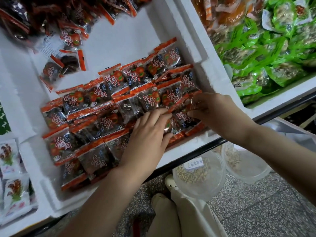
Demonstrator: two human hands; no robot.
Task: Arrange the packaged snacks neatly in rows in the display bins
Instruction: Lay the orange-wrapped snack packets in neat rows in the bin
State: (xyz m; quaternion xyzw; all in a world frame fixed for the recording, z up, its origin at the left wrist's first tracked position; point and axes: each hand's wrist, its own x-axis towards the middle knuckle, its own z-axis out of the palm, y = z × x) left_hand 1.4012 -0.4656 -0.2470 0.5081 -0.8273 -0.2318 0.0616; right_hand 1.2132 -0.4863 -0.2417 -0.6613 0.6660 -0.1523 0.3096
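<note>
In the near half of the white foam bin (pixel 195 40), red-edged snack packets (pixel 95 117) in overlapping rows, running from 8 o'clock up toward 1 o'clock. At the row end near 3 o'clock, one packet (pixel 182 119) caught between both hands. Right hand (pixel 217 108): fingers curled over that packet's far edge, thumb under, pinching it. Left hand (pixel 148 135): released, fingers straight and flat on the rows at centre, fingertips touching the pinched packet's near side.

At 11 o'clock in the same bin, a loose pile (pixel 71 16) of the same packets, unsorted, with a few strays (pixel 65 64) just below it on bare foam. At 2 o'clock, a neighbouring bin heaped with green packets (pixel 273 57); at 1 o'clock, orange packets (pixel 225 12), blurred. At 8 o'clock, white packets (pixel 12 168) in another bin. Below the shelf edge at 5 o'clock, two clear tubs (pixel 198 178) of pale grains on speckled floor (pixel 256 211), the nearer with a paper label. At 6 o'clock, pale trousers (pixel 188 211) and a shoe (pixel 169 182).
</note>
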